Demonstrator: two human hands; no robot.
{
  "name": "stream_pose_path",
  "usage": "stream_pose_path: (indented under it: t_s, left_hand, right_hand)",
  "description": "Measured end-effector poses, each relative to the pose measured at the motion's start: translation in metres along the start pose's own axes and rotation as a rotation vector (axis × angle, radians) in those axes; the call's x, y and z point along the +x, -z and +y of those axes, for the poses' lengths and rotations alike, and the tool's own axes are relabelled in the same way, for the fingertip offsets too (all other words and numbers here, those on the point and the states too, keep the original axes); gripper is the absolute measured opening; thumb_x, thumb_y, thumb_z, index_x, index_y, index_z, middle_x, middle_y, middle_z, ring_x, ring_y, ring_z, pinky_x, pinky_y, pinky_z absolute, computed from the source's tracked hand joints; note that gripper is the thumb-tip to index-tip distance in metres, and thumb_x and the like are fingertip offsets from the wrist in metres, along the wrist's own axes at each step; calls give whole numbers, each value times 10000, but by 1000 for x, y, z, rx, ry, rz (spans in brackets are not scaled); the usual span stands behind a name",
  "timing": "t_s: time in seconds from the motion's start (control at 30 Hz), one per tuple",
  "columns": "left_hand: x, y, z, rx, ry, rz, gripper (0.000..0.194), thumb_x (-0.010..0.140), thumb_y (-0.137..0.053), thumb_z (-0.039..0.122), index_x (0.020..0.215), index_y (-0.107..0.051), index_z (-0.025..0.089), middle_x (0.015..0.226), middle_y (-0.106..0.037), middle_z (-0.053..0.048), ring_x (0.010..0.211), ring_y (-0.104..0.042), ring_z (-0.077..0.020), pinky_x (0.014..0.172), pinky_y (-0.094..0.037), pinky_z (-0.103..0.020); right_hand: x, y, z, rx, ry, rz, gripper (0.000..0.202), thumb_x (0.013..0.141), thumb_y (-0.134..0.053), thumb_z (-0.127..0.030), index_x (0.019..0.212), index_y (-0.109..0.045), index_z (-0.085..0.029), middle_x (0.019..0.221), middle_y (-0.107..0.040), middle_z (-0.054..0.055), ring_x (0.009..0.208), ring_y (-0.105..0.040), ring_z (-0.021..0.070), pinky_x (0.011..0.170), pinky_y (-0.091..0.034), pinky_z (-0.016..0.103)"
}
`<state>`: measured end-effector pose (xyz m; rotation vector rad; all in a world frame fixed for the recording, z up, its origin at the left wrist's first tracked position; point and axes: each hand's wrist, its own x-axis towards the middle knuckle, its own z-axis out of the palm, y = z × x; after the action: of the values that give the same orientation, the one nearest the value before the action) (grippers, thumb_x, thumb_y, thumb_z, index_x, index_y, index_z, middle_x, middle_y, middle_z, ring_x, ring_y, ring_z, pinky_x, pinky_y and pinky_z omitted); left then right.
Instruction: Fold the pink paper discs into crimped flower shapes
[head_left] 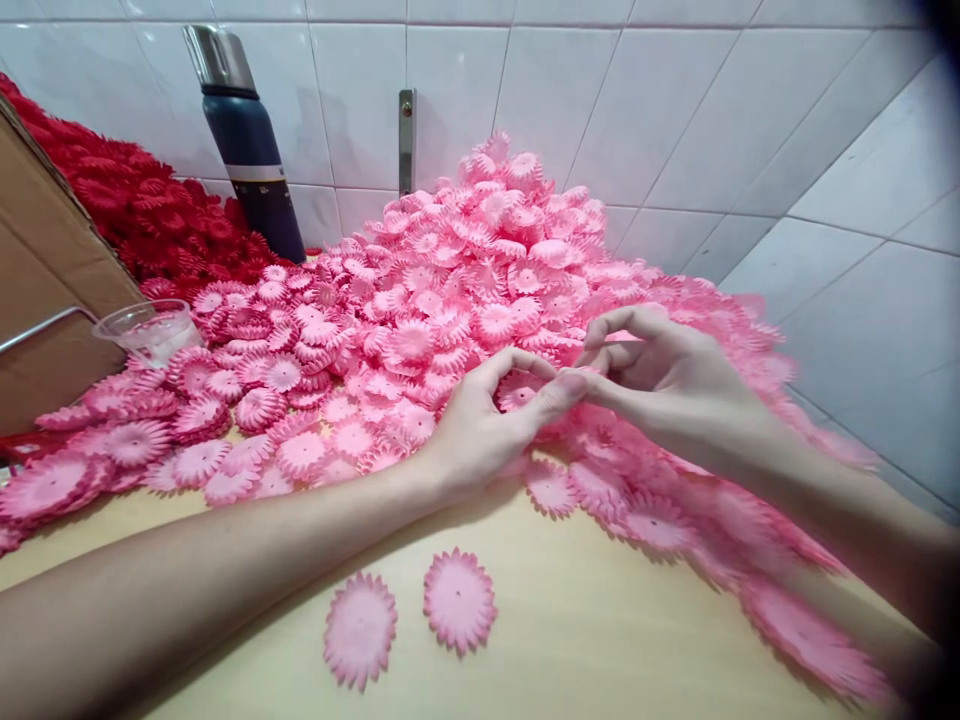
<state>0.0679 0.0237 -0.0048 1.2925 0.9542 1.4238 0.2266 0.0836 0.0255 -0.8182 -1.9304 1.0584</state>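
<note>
In front of the pink heap, my left hand (484, 425) is closed in a pinch, its thumb and forefinger reaching to the right. My right hand (675, 385) meets it from the other side, thumb and fingers bent together, the thumb tips nearly touching. Whatever lies between the fingertips is too small or hidden to make out; a bit of pink shows there. Through the ring of my left fingers a pink flower-shaped petal disc (517, 395) is visible. Two single discs, a left petal disc (360, 630) and a right petal disc (459, 600), lie flat and apart on the table nearer me.
A large heap of pink petal discs (427, 300) rises against the tiled wall (570, 70). Red petal pieces (172, 220) are piled at the back left, beside a dark blue bottle (251, 150). A clear plastic cup (154, 330) and cardboard box (52, 270) stand left on the table (585, 640).
</note>
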Motion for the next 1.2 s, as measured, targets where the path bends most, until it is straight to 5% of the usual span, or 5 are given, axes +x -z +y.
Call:
stream_pose_path:
  t_s: [0.2,0.4,0.53,0.73,1.2]
  left_hand:
    - [1,2,-3,23,-22,18,254,767,-743,362,878,-630,163,928,-672,-27,917,-620,-150,874,-467,-289]
    - [3,2,-2,15,-39,45,254,757,-750,356,730,-601,152,755,-622,10,746,-582,-111,780,-459,-264]
    - [3,2,-3,42,9,85,312,769,-717,437,722,-575,163,689,-570,23,642,-526,-95,659,-438,-240]
    - [3,2,-2,32,8,-37,293,811,-678,431,805,-612,145,742,-582,12,638,-502,-87,641,-412,-231]
    - [-2,0,-4,22,-58,34,252,908,-564,319,718,-466,185,639,-439,52,560,-399,-73,545,-340,-220]
  right_hand:
    - [3,-14,-3,-25,-13,2,375,713,-781,-413,728,-459,-221,495,-463,-95,401,-385,69,371,-289,183]
    - [4,-6,4,81,-41,41,313,703,-805,-336,762,-528,-203,521,-495,-84,413,-372,58,376,-261,174]
    - [6,6,7,100,33,83,250,733,-786,-292,791,-555,-215,542,-495,-80,447,-389,66,391,-298,172]
    - [0,-1,3,-35,88,-99,131,857,-661,-342,920,-597,-246,691,-640,-8,598,-608,129,499,-473,222]
    - [-5,-18,-4,15,190,161,293,683,-818,-216,867,-592,-240,607,-630,-47,501,-592,119,417,-467,209]
